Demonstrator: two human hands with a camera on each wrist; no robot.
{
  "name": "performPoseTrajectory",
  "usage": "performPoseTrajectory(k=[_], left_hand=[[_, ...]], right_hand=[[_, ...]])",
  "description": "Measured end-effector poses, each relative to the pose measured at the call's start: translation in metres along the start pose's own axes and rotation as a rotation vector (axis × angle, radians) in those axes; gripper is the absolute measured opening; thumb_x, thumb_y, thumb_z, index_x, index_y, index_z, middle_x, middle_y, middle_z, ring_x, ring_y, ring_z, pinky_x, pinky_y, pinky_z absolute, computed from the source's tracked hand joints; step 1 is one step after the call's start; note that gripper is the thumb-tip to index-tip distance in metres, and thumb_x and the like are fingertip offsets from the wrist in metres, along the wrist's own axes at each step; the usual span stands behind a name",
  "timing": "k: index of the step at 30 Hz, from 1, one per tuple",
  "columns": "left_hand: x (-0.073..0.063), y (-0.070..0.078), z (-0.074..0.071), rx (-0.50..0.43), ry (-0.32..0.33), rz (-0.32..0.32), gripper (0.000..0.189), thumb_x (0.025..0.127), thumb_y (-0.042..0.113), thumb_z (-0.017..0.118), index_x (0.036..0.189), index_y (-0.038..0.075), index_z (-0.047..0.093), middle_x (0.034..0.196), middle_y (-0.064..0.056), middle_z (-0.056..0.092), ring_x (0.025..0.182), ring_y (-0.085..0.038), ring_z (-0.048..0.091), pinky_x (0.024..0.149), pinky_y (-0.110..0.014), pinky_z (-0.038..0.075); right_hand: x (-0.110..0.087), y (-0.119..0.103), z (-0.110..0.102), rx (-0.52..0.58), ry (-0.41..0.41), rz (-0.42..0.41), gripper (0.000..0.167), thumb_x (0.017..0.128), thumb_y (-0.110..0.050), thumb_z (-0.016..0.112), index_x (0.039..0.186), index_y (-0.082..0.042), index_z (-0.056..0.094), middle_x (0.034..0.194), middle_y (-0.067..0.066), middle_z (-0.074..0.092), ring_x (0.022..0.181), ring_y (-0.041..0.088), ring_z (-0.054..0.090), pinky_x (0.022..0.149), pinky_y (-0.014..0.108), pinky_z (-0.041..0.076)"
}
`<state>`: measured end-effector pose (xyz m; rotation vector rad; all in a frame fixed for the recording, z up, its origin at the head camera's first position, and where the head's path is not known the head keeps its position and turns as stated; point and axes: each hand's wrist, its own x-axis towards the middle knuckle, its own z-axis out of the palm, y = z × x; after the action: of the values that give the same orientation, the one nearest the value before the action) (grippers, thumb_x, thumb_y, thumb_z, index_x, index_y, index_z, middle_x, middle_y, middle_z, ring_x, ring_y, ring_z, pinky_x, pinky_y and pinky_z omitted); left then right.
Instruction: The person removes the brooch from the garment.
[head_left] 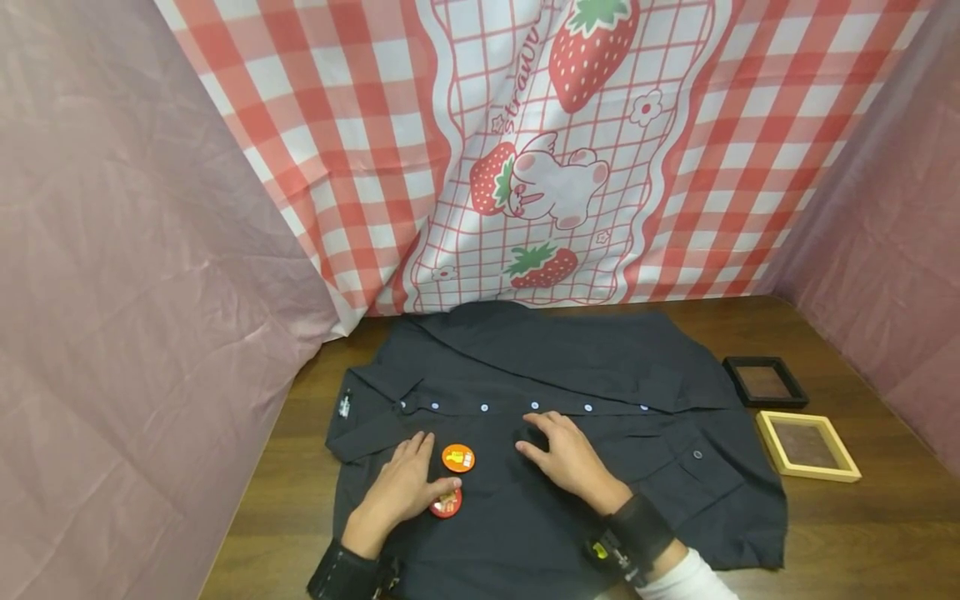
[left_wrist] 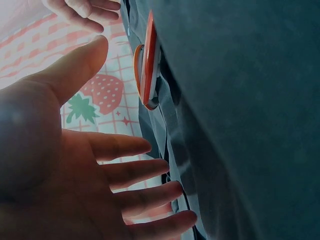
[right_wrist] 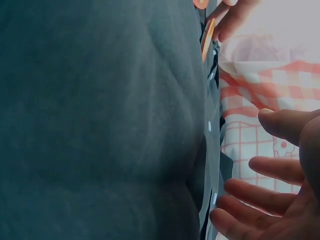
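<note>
A dark button-up shirt (head_left: 517, 517) lies spread on the table, its collar to the left and a row of white buttons (head_left: 535, 406) running across. Two round badges sit on it: an orange badge (head_left: 458, 457) with a yellow figure and a red badge (head_left: 447, 503) nearer the front. My left hand (head_left: 403, 482) is just left of them, fingers extended, its thumb partly covering the red one in the head view. Over the shirt's middle, below the buttons, my right hand (head_left: 567, 457) has its fingers spread and holds nothing. In the left wrist view the left palm (left_wrist: 75, 180) is bare.
On the wooden table (head_left: 885, 533), right of the shirt, lie a black frame (head_left: 791, 392) and a pale yellow frame (head_left: 821, 474). A strawberry-print checked cloth (head_left: 360, 150) hangs behind. Pink fabric (head_left: 135, 292) hangs along the left and right sides.
</note>
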<state>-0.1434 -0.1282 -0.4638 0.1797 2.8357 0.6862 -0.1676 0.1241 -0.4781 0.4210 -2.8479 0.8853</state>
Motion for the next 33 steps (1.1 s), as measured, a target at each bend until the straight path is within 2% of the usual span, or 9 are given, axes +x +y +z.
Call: performPoseTrajectory(k=[11, 18, 27, 33], left_hand=[[-0.001, -0.002, -0.001, -0.005, 0.006, 0.009, 0.084, 0.083, 0.046, 0.073, 0.14, -0.008, 0.044, 0.149, -0.026, 0.041, 0.141, -0.045, 0.034, 0.11, -0.063, 0.033], [0.001, -0.005, -0.001, -0.012, -0.015, -0.003, 0.084, 0.083, 0.047, 0.073, 0.14, -0.008, 0.044, 0.148, -0.026, 0.042, 0.14, -0.046, 0.035, 0.11, -0.063, 0.032], [0.003, -0.003, -0.003, -0.003, -0.009, -0.016, 0.083, 0.083, 0.046, 0.073, 0.14, -0.007, 0.045, 0.147, -0.026, 0.043, 0.14, -0.045, 0.035, 0.11, -0.062, 0.033], [0.003, -0.001, 0.001, -0.005, -0.031, 0.0, 0.083, 0.083, 0.046, 0.073, 0.139, -0.01, 0.045, 0.146, -0.029, 0.043, 0.139, -0.045, 0.037, 0.111, -0.059, 0.034]], right_hand=[[0.004, -0.004, 0.006, 0.032, -0.083, -0.012, 0.048, 0.088, -0.033, 0.072, 0.127, -0.008, 0.063, 0.124, 0.011, 0.064, 0.118, 0.031, 0.058, 0.101, 0.05, 0.047], [0.007, -0.008, 0.008, 0.048, -0.108, -0.019, 0.047, 0.09, -0.036, 0.069, 0.128, -0.009, 0.062, 0.123, 0.009, 0.064, 0.118, 0.03, 0.058, 0.101, 0.049, 0.047], [0.01, -0.012, 0.01, 0.052, -0.105, -0.039, 0.046, 0.09, -0.035, 0.069, 0.127, -0.01, 0.062, 0.121, 0.009, 0.064, 0.116, 0.029, 0.059, 0.1, 0.048, 0.048], [0.006, -0.012, 0.011, 0.061, -0.147, -0.015, 0.044, 0.09, -0.033, 0.07, 0.127, -0.01, 0.062, 0.118, 0.007, 0.064, 0.112, 0.027, 0.06, 0.096, 0.047, 0.05]])
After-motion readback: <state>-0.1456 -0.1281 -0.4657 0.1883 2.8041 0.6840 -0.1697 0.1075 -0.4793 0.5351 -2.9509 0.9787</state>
